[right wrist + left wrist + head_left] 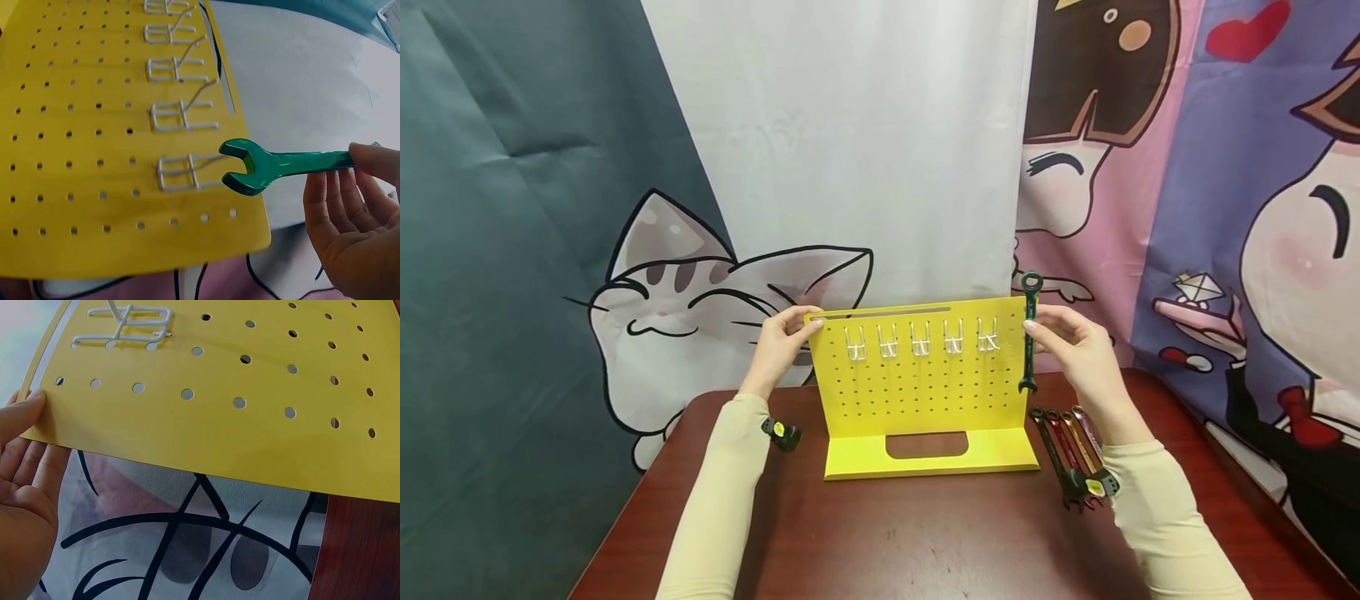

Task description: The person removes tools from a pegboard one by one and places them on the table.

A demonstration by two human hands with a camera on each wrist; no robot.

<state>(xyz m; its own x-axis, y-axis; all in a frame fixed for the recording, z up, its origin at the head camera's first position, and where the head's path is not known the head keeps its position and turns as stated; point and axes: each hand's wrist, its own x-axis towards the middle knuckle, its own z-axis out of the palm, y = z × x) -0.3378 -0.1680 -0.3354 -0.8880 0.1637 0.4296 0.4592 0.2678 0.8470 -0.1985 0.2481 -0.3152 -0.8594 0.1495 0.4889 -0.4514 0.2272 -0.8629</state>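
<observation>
A yellow pegboard stand [917, 392] stands upright on the table, with several wire hooks [921, 340] in a row near its top. My left hand [781, 340] pinches the board's top left corner, thumb in front and fingers behind, as the left wrist view shows. A green combination wrench [294, 164] is held between thumb and fingers of my right hand [1082, 346]. In the head view the wrench hangs upright at the board's right edge, ring end up and open end down. The right wrist view shows its open end beside the outermost hook [187, 174].
Several more wrenches [1066, 446], dark, red, gold and silver, lie side by side on the table right of the stand, partly behind my right wrist. The reddish-brown table [910, 533] reaches back to a cartoon-printed curtain [880, 150].
</observation>
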